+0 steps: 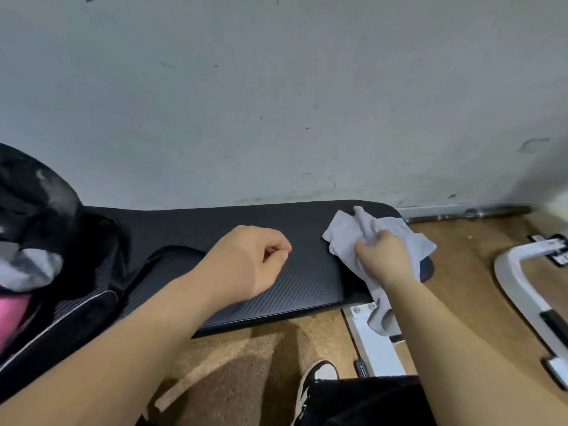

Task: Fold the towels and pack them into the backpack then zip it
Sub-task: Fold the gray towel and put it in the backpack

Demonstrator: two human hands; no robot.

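Clearance on surface (307, 222): middle stretch bare, both ends occupied.

Left end is blocked by the backpack (46, 192); a strap (172, 252) trails from it rightward across the surface. The right end is covered by the crumpled grey towel (347, 232), gripped by the right hand (384, 259), and the towel's tail hangs over the front edge at the right corner. The left hand (255, 259), fingers curled on nothing, sits over the middle near the front edge. A bare strip runs along the back edge between backpack and towel. The wall (276, 103) closes the back side. The front edge is open between the two forearms.
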